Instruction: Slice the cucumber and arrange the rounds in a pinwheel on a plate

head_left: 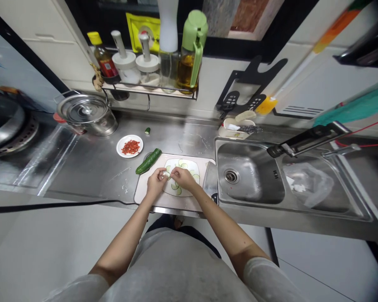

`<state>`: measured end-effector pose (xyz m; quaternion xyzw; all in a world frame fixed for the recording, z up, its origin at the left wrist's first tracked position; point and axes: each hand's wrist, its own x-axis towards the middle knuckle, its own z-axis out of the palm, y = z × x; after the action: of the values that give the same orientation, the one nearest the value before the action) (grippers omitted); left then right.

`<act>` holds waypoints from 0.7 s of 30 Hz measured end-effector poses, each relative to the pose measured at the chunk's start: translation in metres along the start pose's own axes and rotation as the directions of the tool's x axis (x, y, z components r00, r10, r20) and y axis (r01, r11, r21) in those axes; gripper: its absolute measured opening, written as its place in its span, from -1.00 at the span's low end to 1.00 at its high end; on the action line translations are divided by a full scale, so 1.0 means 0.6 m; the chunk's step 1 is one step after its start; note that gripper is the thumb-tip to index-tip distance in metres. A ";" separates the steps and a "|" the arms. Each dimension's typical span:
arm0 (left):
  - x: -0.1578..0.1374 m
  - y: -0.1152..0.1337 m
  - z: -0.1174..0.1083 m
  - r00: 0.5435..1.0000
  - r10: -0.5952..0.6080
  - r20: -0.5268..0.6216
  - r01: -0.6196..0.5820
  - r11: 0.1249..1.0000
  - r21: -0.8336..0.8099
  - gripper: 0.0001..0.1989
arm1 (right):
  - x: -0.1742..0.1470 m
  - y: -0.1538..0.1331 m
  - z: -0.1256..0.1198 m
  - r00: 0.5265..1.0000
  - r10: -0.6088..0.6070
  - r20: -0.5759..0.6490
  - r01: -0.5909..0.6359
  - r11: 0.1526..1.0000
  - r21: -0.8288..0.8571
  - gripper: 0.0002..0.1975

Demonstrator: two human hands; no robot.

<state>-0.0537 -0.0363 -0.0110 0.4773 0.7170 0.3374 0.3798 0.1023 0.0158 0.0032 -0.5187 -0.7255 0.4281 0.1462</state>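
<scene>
Both hands work over a white squarish plate [185, 163] that lies on a pale cutting board [143, 191]. My left hand [156, 183] is closed in a pinch on thin cucumber slices [167, 173] above the plate's left edge. Close beside it, my right hand [183, 178] has its fingertips pinched together at the same slices; what exactly it grips is too small to make out. Thin cucumber slices [178, 191] lie around the plate. A cut length of cucumber [149, 161] rests across the board's upper left corner. On the board's right side is a broad-bladed cleaver [211, 178].
A small plate of chopped red pepper [130, 147] and a cucumber end [147, 131] sit behind the board. A lidded steel pot [88, 113] stands at the left. To the right is the sink [252, 167]. A bottle rack [151, 89] hangs above the counter.
</scene>
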 end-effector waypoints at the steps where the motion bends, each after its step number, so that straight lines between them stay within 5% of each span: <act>1: 0.004 0.000 0.001 1.000 -0.013 -0.010 0.013 0.999 0.030 -0.65 | 0.007 0.000 0.001 1.000 0.000 0.002 0.000 1.000 -0.024 -0.91; 21: 0.037 0.006 0.003 0.999 0.032 0.006 -0.032 0.916 0.399 -0.75 | 0.056 0.005 0.015 0.998 0.040 0.053 -0.019 0.941 -0.339 -0.83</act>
<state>-0.0561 -0.0140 -0.0140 0.5564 0.7628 0.1905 0.2688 0.0842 0.0411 -0.0119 -0.5340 -0.7843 0.3146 0.0270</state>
